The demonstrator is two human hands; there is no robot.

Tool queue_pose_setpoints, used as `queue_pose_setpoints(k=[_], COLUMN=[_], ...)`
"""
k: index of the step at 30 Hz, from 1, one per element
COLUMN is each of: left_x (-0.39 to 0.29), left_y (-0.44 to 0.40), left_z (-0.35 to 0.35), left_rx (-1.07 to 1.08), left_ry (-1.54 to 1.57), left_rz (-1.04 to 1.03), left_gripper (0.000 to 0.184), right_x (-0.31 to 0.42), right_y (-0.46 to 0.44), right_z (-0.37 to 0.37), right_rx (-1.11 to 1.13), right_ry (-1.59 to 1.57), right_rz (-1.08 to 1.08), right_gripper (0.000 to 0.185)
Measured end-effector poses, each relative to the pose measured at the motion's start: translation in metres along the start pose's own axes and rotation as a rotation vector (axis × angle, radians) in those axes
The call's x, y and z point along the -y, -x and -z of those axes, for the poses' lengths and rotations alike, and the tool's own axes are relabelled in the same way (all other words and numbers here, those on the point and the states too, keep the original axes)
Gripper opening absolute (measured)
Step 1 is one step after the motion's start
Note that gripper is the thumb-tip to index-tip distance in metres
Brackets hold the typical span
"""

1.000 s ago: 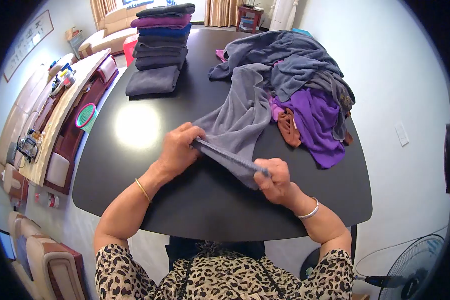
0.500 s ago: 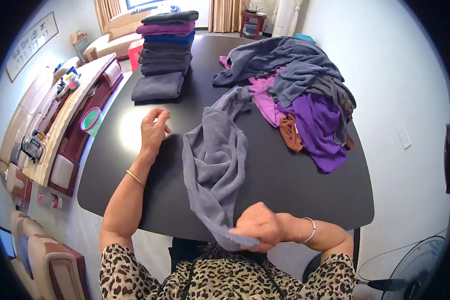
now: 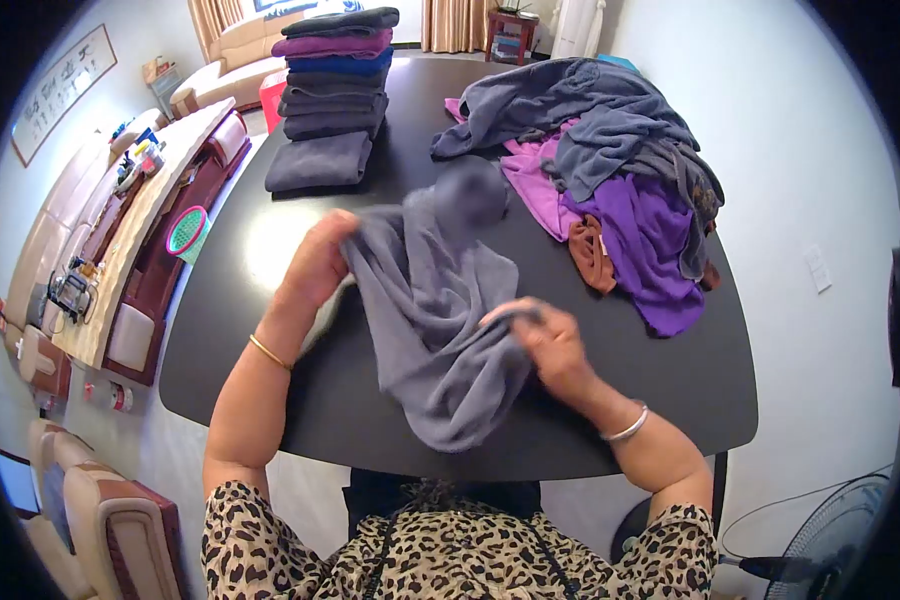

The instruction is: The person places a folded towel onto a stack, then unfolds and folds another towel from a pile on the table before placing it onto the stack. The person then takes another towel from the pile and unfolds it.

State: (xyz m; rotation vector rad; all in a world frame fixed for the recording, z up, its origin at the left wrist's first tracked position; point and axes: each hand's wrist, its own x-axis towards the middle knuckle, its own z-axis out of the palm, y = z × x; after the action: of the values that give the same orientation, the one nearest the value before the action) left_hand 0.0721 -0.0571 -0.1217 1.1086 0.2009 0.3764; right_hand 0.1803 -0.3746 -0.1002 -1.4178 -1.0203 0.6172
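A grey cloth [image 3: 435,300] lies loosely bunched over the middle of the dark table, its far end blurred by motion. My left hand [image 3: 322,255] is closed on its upper left edge. With fingers pinched, my right hand [image 3: 548,345] holds the right side of the same cloth. Beyond my left hand stands a stack of folded cloths [image 3: 335,100], with a folded dark grey one [image 3: 318,162] at its near side. To the right is a loose heap of grey, pink, brown and purple cloths [image 3: 650,240].
The dark table [image 3: 670,400] has a rounded front edge close to my body. At the left are a long low table [image 3: 120,250], a green and pink basket [image 3: 187,232] and sofas. A fan [image 3: 830,535] stands at the lower right, beside the wall.
My left hand, off the cloth half a second ago, now grips its left edge. My right hand has moved up and away from my body with the cloth, whose near end has spread over the table.
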Motion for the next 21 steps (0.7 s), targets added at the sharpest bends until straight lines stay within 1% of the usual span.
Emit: queue_pose_setpoints(k=[2,3,5,6,8,9,10,12,13,14,16,17,18,19,20,21], left_x=[-0.020,-0.027,-0.038,-0.036,-0.025,-0.025,-0.027,-0.034,-0.042,-0.051,-0.060,-0.055,-0.050,-0.043,-0.034,-0.030], left_y=[0.003,0.006,0.010,0.009,0.003,0.001,-0.002,-0.004,0.006,0.017,0.036,0.038,0.040,0.040,0.039,0.038], left_z=[0.000,0.000,0.001,0.007,0.024,0.028,0.039,0.061,0.043,0.015,-0.044,-0.064,-0.074,-0.070,-0.063,-0.059], left_rx=[-0.105,-0.106,-0.102,-0.104,-0.102,-0.157,-0.162,-0.101,-0.153,-0.151,-0.009,0.108,0.222,0.212,0.265,0.324], left_ry=[0.341,0.336,0.415,0.410,0.486,0.538,0.536,0.430,0.289,0.284,-0.425,-0.662,-0.893,-0.885,-0.882,-0.878], left_rz=[-0.138,-0.139,-0.174,-0.177,-0.184,-0.189,-0.191,-0.266,-0.349,-0.348,-0.474,-0.485,-0.493,-0.490,-0.323,-0.157], left_gripper=[0.023,0.023,0.031,0.031,0.029,0.023,0.023,0.024,0.018,0.018,0.020,0.023,0.026,0.026,0.032,0.038], right_x=[-0.017,-0.008,0.017,0.008,-0.020,-0.016,-0.011,-0.003,-0.001,-0.004,-0.011,-0.007,-0.006,-0.005,-0.006,-0.006], right_y=[-0.010,-0.015,-0.021,-0.023,-0.026,-0.025,-0.024,-0.019,-0.015,-0.013,-0.009,-0.011,-0.010,-0.008,-0.008,-0.007], right_z=[0.029,0.031,0.031,0.033,0.037,0.033,0.030,0.027,0.026,0.023,0.008,0.002,-0.001,-0.001,-0.001,-0.001], right_rx=[-0.130,-0.129,-0.184,-0.181,-0.141,-0.088,-0.084,0.120,0.207,0.205,0.534,0.677,0.678,0.718,0.759,0.751], right_ry=[-0.208,-0.212,-0.677,-0.681,-0.660,-0.628,-0.631,-0.483,-0.421,-0.424,-0.172,-0.086,-0.091,-0.124,-0.155,-0.170], right_rz=[0.009,0.012,-0.007,-0.004,-0.069,-0.118,-0.120,-0.258,-0.352,-0.349,-0.282,-0.184,-0.193,-0.221,-0.245,-0.236], right_gripper=[0.022,0.022,0.022,0.022,0.021,0.022,0.022,0.027,0.024,0.024,0.022,0.023,0.023,0.025,0.028,0.027])
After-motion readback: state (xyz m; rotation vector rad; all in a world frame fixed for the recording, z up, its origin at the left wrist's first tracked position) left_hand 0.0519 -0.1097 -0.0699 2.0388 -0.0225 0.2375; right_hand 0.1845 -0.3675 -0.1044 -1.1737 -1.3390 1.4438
